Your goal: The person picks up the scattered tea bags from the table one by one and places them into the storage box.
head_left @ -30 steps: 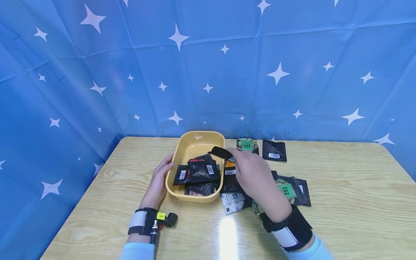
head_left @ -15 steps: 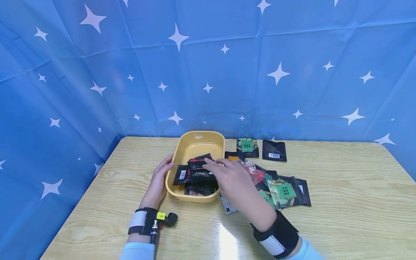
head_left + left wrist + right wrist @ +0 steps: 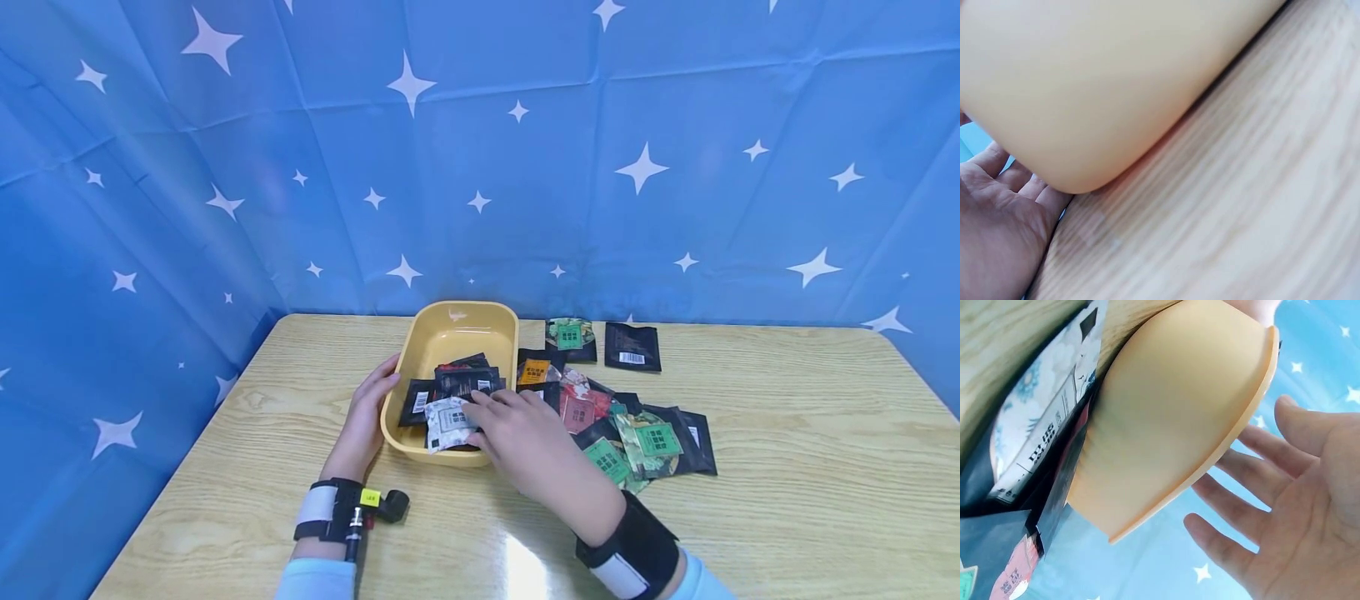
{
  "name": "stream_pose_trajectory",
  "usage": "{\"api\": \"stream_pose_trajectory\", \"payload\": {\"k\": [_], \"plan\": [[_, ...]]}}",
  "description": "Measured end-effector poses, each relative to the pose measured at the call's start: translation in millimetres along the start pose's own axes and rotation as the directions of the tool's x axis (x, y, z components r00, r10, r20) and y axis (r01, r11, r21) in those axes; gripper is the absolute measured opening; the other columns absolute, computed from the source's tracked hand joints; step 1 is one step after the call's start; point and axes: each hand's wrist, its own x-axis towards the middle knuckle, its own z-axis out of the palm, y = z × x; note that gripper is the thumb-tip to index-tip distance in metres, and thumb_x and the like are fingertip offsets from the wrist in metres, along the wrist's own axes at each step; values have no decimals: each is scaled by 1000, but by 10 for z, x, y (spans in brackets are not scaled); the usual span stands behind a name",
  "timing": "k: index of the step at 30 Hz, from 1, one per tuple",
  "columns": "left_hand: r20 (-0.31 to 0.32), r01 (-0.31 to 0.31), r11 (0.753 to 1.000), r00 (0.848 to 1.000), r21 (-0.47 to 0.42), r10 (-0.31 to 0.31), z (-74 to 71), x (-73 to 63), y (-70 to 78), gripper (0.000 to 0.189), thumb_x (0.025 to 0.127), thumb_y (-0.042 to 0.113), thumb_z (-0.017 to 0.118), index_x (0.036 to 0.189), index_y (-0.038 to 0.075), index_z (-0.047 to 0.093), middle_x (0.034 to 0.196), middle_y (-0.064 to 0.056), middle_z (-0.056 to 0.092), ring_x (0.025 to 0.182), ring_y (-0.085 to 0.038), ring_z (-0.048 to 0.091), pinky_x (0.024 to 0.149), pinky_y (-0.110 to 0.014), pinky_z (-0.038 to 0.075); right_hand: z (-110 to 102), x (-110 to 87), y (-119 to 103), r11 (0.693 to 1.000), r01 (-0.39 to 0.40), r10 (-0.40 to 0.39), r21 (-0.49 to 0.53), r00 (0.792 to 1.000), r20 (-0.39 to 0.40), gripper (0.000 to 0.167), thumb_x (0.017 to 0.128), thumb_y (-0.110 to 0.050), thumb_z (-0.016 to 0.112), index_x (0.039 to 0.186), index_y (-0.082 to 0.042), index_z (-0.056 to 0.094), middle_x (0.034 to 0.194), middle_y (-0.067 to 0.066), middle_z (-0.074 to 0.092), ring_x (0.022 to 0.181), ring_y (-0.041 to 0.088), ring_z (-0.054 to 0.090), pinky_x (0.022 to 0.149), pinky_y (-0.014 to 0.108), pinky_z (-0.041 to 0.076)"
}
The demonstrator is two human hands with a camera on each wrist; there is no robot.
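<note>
A yellow plastic tub [image 3: 465,317] holds a pile of black sachets [image 3: 465,381], with a white patterned sachet [image 3: 447,423] on top near its front. My left hand [image 3: 371,408] rests along the tub's left side, its palm and fingers [image 3: 1016,181] by the outer wall in the left wrist view. Over the tub's right rim reaches my right hand [image 3: 532,442], fingertips at the white sachet's edge. In the right wrist view that hand's fingers are spread and extended, with some tips hidden behind the rim.
Right of the tub lie several overlapping sachets, among them a red one [image 3: 579,408] and a green one [image 3: 654,440]. Farther back are another green sachet [image 3: 570,336] and a black one [image 3: 632,347]. A blue star-print curtain [image 3: 480,167] hangs behind the table [image 3: 247,483].
My right hand has moved left and toward me from the sachets to over the tub. A white sachet now lies on the pile inside. My left hand stays at the tub's side.
</note>
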Motion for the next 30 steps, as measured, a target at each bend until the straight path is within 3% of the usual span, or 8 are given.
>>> {"api": "stream_pose_trajectory", "payload": {"k": [18, 25, 30], "plan": [[-16, -10, 1000, 1000, -1, 10, -11, -12, 13, 54, 101, 12, 42, 152, -2, 33, 158, -15, 30, 143, -29, 29, 118, -41, 25, -54, -51, 85, 999, -28, 29, -30, 999, 22, 40, 98, -33, 63, 130, -9, 65, 134, 12, 61, 120, 31, 58, 101, 48, 47], [-8, -16, 999, 1000, -32, 16, 0, -7, -11, 54, 101, 11, 40, 152, -4, 30, 157, -17, 30, 141, -29, 32, 117, -39, 27, -99, -192, 137, 993, -111, 112, -42, 994, 14, 56, 97, -36, 63, 144, -8, 51, 147, 13, 50, 129, 32, 51, 105, 51, 43], [-13, -20, 999, 1000, -28, 20, 7, -9, -28, 54, 100, 11, 40, 151, -4, 31, 156, -17, 32, 140, -28, 33, 116, -38, 29, -122, -359, 324, 984, -160, 158, -73, 987, -23, 59, 95, -33, 67, 143, -5, 50, 143, 16, 52, 129, 36, 50, 106, 52, 41]]}}
